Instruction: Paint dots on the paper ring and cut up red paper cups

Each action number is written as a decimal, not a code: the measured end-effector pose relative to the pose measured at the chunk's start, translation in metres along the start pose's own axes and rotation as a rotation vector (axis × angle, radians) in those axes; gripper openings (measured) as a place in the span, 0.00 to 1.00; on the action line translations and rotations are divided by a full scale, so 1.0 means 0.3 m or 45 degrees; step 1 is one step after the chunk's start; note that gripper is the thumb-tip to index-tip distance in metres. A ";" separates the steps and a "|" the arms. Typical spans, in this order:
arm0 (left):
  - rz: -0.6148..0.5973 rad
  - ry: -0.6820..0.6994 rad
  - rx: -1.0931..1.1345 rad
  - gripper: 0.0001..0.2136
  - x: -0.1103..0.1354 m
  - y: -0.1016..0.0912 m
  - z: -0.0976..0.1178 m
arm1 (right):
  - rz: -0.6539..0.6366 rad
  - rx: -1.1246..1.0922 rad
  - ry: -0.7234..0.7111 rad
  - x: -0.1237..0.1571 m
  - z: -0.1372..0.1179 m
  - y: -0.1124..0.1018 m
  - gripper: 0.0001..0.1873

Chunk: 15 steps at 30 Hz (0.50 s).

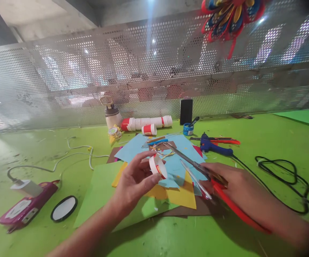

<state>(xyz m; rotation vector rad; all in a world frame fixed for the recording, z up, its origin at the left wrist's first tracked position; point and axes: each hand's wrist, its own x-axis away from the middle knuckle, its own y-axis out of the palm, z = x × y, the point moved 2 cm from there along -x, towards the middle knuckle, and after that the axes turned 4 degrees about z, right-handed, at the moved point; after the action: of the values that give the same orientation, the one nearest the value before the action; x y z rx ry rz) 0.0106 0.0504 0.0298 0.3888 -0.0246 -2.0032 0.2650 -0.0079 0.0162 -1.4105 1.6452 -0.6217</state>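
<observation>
Over the paper pile, my left hand (pixel 132 180) grips a short, cut-down paper cup (pixel 156 165) between thumb and fingers, its open end tilted toward the lower right. My right hand (pixel 241 182) is closed on a pair of scissors (pixel 188 160) with red handles. Their blades point up and left, passing just right of the cup, apart from it as far as I can see. Beneath them are light blue paper (pixel 189 142), yellow paper (pixel 188 198) and a silver pen (pixel 194 178). The right hand is somewhat blurred.
Stacked paper cups (pixel 149 123) and a single red-and-white cup (pixel 149 129) lie at the back, near a spray bottle (pixel 113 116). A blue glue gun (pixel 213 146) with black cable is right. Left are a power strip (pixel 31 207) and a round black-rimmed disc (pixel 64 208).
</observation>
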 end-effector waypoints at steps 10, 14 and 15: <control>-0.057 -0.169 0.281 0.17 0.004 -0.007 -0.013 | -0.039 0.366 0.071 -0.051 0.076 0.025 0.21; -0.098 -0.232 0.395 0.14 0.004 -0.014 -0.017 | -0.083 0.387 0.108 -0.064 0.078 0.020 0.19; -0.109 -0.233 0.399 0.14 0.004 -0.015 -0.018 | -0.100 0.391 0.113 -0.065 0.076 0.019 0.19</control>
<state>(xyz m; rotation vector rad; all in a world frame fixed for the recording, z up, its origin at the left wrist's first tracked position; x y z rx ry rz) 0.0078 0.0522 0.0235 0.4090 -0.4475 -2.1183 0.2810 0.0158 0.0055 -1.2411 1.4915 -0.9511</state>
